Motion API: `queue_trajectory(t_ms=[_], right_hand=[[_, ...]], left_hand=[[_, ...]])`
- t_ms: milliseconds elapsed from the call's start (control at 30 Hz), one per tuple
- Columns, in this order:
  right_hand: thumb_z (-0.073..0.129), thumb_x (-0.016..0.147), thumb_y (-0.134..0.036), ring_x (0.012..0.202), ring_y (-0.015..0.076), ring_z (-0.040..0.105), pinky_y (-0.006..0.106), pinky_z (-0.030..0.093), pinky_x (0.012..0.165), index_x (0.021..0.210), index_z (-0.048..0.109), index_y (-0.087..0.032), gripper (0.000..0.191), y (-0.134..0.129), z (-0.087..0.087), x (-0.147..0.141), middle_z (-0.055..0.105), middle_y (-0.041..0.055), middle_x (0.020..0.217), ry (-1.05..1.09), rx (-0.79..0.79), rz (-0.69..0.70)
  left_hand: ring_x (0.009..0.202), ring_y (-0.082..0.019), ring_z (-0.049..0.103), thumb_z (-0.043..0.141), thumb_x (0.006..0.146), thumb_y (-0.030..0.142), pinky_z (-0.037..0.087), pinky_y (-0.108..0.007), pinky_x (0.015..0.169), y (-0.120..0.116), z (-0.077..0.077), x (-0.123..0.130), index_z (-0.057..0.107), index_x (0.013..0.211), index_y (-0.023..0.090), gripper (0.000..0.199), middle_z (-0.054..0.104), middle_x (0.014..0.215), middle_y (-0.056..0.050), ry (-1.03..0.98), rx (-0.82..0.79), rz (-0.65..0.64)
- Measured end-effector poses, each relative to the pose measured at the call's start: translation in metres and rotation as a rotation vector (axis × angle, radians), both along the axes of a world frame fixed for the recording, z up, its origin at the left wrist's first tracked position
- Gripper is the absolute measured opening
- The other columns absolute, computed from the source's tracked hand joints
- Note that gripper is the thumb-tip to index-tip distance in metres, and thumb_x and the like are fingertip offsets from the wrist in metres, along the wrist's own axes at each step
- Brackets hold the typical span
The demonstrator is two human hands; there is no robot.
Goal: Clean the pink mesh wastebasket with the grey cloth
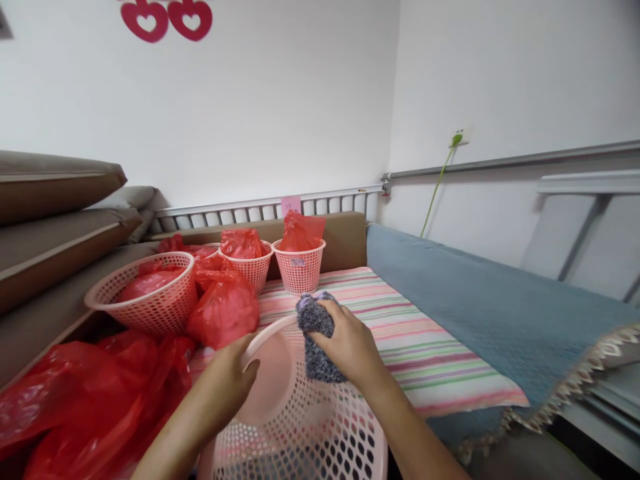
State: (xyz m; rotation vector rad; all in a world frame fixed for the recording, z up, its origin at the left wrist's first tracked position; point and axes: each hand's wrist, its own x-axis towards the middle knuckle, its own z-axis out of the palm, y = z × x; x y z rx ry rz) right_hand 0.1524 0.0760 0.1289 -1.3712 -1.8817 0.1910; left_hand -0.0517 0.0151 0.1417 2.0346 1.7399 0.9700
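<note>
In front of me is a pink plastic basket (345, 427) with a mesh of holes and a smooth round base (267, 383). My left hand (233, 373) grips the basket's curved edge, with the thumb on the near side. My right hand (350, 340) is closed around a fuzzy grey cloth (320, 360), which rests against the basket's edge and side. The basket's lower part runs out of view at the bottom. Left of it lie a filled red plastic bag (225, 310) and a heap of loose red plastic bags (100, 393).
Several pink baskets stand further back, including a wide one (145, 293) and a small one (300, 267), with red bags inside. A striped cloth (425, 347) covers the seat. A blue cover (475, 287) lies at right; cushions (55, 233) are stacked at left.
</note>
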Motion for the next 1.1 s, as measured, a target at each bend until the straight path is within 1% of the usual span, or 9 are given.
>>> queue_trajectory(t_ms=[100,233,400,567,733,833,900,1000,1100], right_hand=[[0.060,0.073,-0.032,0.086,0.0195,0.056,0.028,0.039,0.072,0.118,0.046,-0.033,0.047,-0.016,0.013,-0.016,0.055,0.0025,0.101,-0.133,0.043,0.086],[0.057,0.074,-0.025,0.085,0.0190,0.054,0.030,0.039,0.073,0.120,0.044,-0.033,0.049,-0.037,0.028,-0.038,0.051,0.0036,0.104,-0.301,0.132,0.275],[0.060,0.071,-0.025,0.088,0.0178,0.053,0.029,0.039,0.076,0.118,0.047,-0.034,0.050,-0.040,0.024,-0.049,0.052,0.0012,0.101,-0.207,0.100,0.358],[0.061,0.070,-0.024,0.089,0.0173,0.056,0.027,0.040,0.077,0.114,0.050,-0.034,0.047,-0.032,0.015,-0.039,0.055,0.0000,0.104,-0.040,0.022,0.273],[0.064,0.070,-0.032,0.094,0.0186,0.056,0.028,0.040,0.078,0.110,0.052,-0.030,0.042,-0.007,-0.008,-0.013,0.059,0.0002,0.104,0.111,-0.046,0.069],[0.065,0.068,-0.034,0.092,0.0190,0.058,0.027,0.041,0.076,0.109,0.051,-0.028,0.043,0.004,-0.027,0.004,0.062,0.0004,0.102,0.151,-0.117,0.004],[0.064,0.068,-0.034,0.090,0.0189,0.059,0.027,0.041,0.074,0.108,0.050,-0.028,0.043,0.006,-0.034,0.013,0.063,0.0000,0.100,0.171,-0.155,-0.022],[0.063,0.069,-0.034,0.087,0.0183,0.060,0.026,0.041,0.071,0.107,0.050,-0.028,0.040,0.001,-0.028,0.018,0.064,-0.0013,0.096,0.180,-0.145,-0.013],[0.063,0.069,-0.034,0.085,0.0173,0.060,0.025,0.039,0.069,0.107,0.051,-0.030,0.039,-0.004,-0.006,0.017,0.064,-0.0022,0.095,0.133,-0.054,0.017]], left_hand=[[0.096,-0.027,0.064,0.045,0.071,0.010,0.048,-0.041,0.086,0.001,0.005,0.010,0.061,0.109,0.015,0.042,0.069,0.104,-0.013,0.124,0.060,-0.014],[0.102,-0.025,0.062,0.037,0.076,0.007,0.048,-0.037,0.086,-0.005,0.002,0.013,0.062,0.107,0.011,0.040,0.068,0.107,-0.015,0.136,0.135,-0.064],[0.101,-0.025,0.061,0.034,0.078,0.006,0.049,-0.037,0.085,-0.015,-0.006,0.002,0.061,0.106,0.011,0.040,0.067,0.107,-0.014,0.077,0.118,-0.051],[0.119,-0.023,0.049,0.036,0.080,0.010,0.037,-0.039,0.102,-0.021,-0.012,0.000,0.048,0.123,0.012,0.045,0.058,0.123,-0.014,0.014,0.092,-0.066],[0.120,-0.022,0.049,0.038,0.082,0.015,0.035,-0.040,0.104,-0.021,-0.032,-0.012,0.048,0.123,0.016,0.042,0.055,0.127,-0.011,-0.029,0.079,-0.018],[0.118,-0.024,0.051,0.039,0.082,0.018,0.037,-0.041,0.103,-0.023,-0.042,-0.017,0.048,0.122,0.016,0.041,0.055,0.128,-0.011,-0.063,0.068,0.008],[0.117,-0.025,0.052,0.040,0.082,0.020,0.039,-0.041,0.102,-0.026,-0.043,-0.017,0.049,0.121,0.015,0.041,0.056,0.127,-0.012,-0.072,0.050,0.015],[0.120,-0.025,0.049,0.040,0.082,0.021,0.037,-0.041,0.103,-0.035,-0.034,-0.014,0.048,0.123,0.015,0.043,0.055,0.128,-0.011,-0.061,0.047,0.029],[0.120,-0.025,0.049,0.041,0.082,0.023,0.038,-0.039,0.102,-0.038,-0.019,-0.009,0.046,0.125,0.014,0.045,0.056,0.127,-0.011,-0.028,0.050,0.033]])
